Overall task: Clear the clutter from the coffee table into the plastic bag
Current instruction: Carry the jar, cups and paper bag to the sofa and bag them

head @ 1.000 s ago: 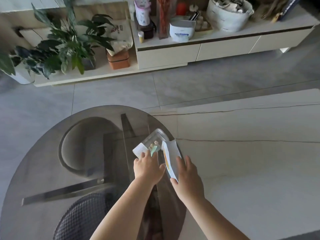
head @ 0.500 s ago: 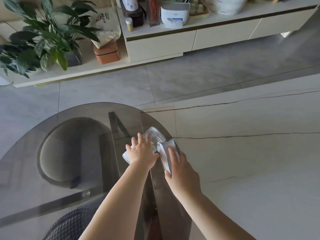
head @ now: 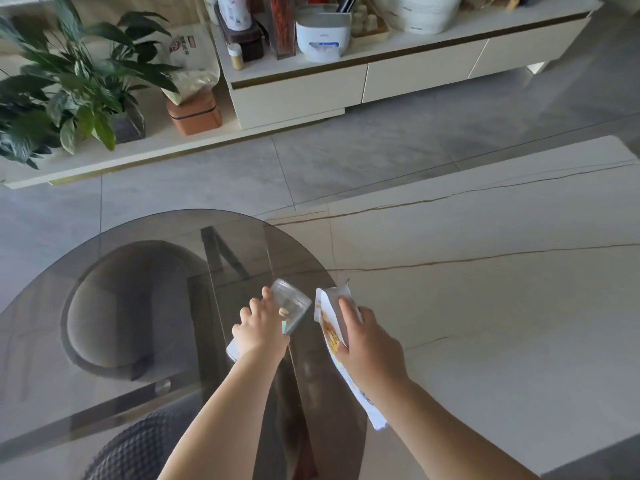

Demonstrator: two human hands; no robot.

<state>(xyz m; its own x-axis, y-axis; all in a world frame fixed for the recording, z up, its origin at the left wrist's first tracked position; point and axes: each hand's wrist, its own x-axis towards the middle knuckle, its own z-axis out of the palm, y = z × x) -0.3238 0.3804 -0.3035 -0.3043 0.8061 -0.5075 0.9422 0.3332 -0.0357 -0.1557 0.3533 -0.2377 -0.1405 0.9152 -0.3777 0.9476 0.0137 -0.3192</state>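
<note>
Left hand (head: pixel 259 329) is clamped over a clear glass jar (head: pixel 289 303), fingers wrapped across its near side, the jar tilted with its far end pointing up and away. Something small and pale shows through the glass just past the knuckles. A bit of white paper (head: pixel 232 349) pokes out from under the heel of that hand, low on the left side. All of this sits over the smoked-glass round table (head: pixel 138 306), near its right rim.

Right hand (head: pixel 367 344) grips a white snack packet (head: pixel 329 327), fingers (head: pixel 346 308) pressed flat on its upper face, thumb hidden behind. The packet stands on edge, yellow-orange print facing the jar, top end torn and ragged, its lower end trailing back past the wrist. Jar and packet are near each other but apart, a gap of dark glass between them.

The packet hangs right where the round glass top meets the pale marble-look tabletop (head: pixel 485 306). Beyond, grey floor tiles, a leafy potted plant (head: pixel 69 88) on the low shelf, and a cream cabinet (head: pixel 346 81).
</note>
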